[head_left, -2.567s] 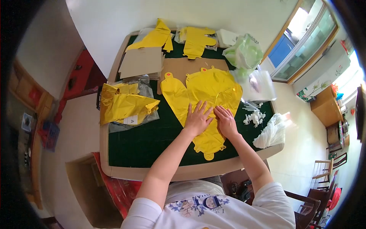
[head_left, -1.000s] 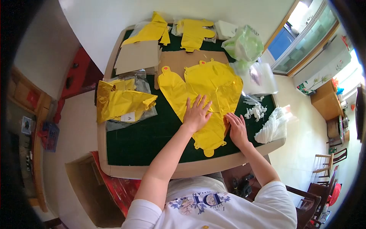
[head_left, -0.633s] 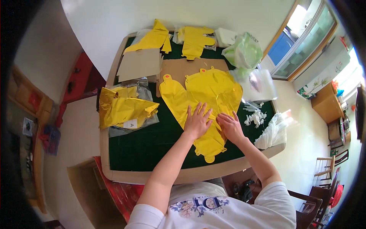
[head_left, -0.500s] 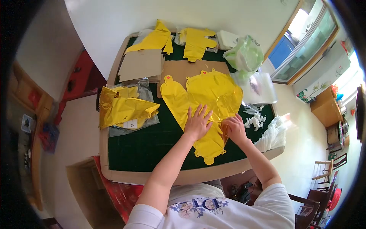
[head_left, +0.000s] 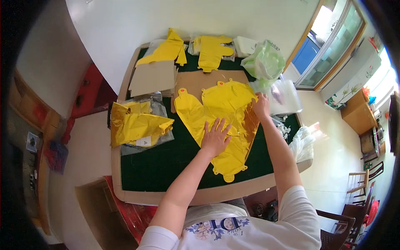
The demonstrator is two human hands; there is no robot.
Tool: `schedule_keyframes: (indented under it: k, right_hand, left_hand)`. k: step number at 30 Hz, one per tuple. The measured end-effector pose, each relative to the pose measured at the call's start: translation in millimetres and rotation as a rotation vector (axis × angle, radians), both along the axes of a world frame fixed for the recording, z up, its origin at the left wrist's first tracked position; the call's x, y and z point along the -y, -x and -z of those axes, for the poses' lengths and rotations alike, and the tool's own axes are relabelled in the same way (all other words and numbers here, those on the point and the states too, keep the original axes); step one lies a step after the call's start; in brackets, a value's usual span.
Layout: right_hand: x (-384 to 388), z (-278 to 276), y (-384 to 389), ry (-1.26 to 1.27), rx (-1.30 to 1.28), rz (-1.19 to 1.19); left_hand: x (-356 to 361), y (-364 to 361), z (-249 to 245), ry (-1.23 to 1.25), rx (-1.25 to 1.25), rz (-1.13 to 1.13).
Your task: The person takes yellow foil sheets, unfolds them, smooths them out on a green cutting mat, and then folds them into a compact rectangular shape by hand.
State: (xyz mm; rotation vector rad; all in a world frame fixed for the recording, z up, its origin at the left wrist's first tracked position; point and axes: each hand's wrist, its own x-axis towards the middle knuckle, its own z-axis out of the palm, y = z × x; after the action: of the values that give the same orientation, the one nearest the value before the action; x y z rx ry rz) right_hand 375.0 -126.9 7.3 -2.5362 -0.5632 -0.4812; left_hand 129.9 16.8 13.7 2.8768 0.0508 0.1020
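Observation:
A large flat yellow foil balloon (head_left: 227,100) lies across the table, with tabs along its edges and red dots on two of them. My left hand (head_left: 215,139) rests on its middle, fingers spread flat. At the balloon's upper right edge, my right hand (head_left: 261,106) is closed on the foil. The right side is folded over inward there, showing a darker, golden face. My right fingertips are partly hidden.
Folded yellow foil (head_left: 139,123) on a clear bag lies at the left, near stacked cardboard (head_left: 152,79). More yellow foil pieces (head_left: 213,52) sit at the back. A green-white plastic bag (head_left: 266,62), clear bags (head_left: 287,96) and white bundles (head_left: 304,143) line the right side.
My right hand has moved up along the balloon's right side, and the foil edge there is now folded inward. My left hand stays nearly in place. The view has shifted slightly.

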Motion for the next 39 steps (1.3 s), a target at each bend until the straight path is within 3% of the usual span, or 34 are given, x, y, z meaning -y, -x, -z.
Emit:
schedule_keyframes:
  k: [5,8,14,17,20,23,29,35,39]
  right_hand:
    - [-24.3,-8.5,-50.9,0.27,-0.367,0.207]
    - [-29.6,-1.2,-72.0,0.162,-0.432,0.198]
    - [-41.5,-46.6,-34.0,0.215,-0.051,0.047]
    - [-53.0,-78.0,-19.6,-0.032,-0.341,-0.228]
    - [-58.4,-114.2,20.1,-0.829,-0.894,-0.499]
    - [-44.8,-50.8,11.5,-0.185,-0.328,-0.263]
    - [-31.2,-3.0,57.9,-0.126,-0.139,-0.404]
    - [-31.2,-6.7,73.6,-0.084,-0.105,-0.483]
    - [-38.6,-6.2,65.6,-0.193,-0.169,-0.351]
  left_hand:
    - [-0.1,-1.2,-0.1,-0.032,-0.038,-0.001]
    - [-0.8,-1.6,1.5,-0.041,-0.026,0.005]
    - [-1.3,-0.6,4.5,-0.002,0.042,-0.001]
    - [-1.4,-1.5,9.9,0.029,0.089,-0.01]
    - [-0.7,-1.6,10.0,0.023,0.094,-0.02]
    - [-0.9,-0.7,5.3,0.051,0.073,-0.011]
    - [-0.3,0.6,5.5,0.022,0.054,-0.011]
    - [0.0,-1.3,3.5,0.03,0.028,-0.015]
    - [0.3,-1.3,2.1,0.029,0.008,-0.012]
